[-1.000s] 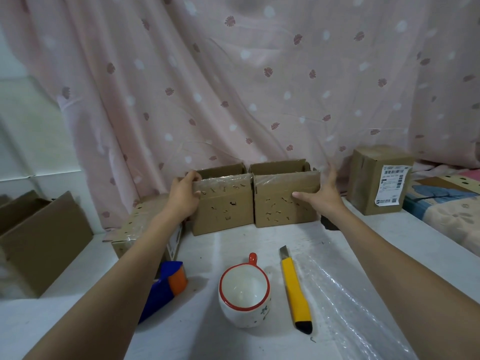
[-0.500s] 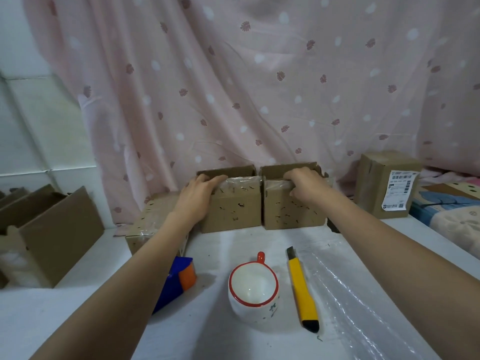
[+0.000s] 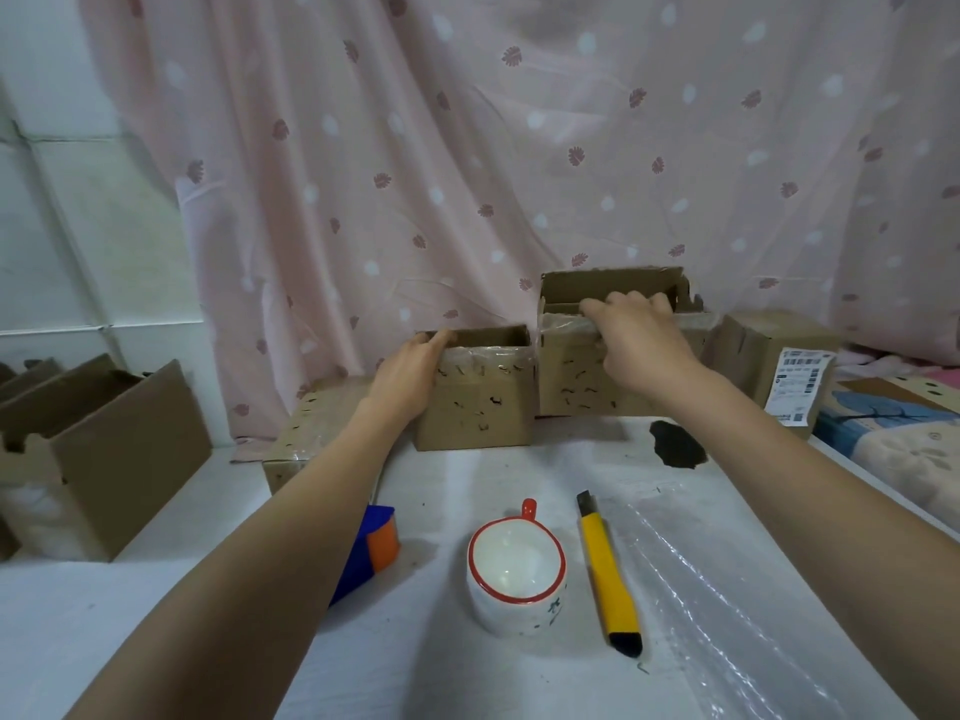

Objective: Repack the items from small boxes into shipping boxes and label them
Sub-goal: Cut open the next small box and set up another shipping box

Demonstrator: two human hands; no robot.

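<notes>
Right hand now lifts right box by front rim, clear of bench; left hand steadies left box, fingers curled over rim — repacking underway.

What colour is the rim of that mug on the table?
Red, on a white mug; the head view shows it clearly.

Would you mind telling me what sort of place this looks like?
Probably a room at home used as a makeshift packing spot, not a warehouse: a pink patterned curtain hangs behind the white table, which holds open cardboard boxes, a sealed box with a shipping label and a yellow utility knife.
</notes>
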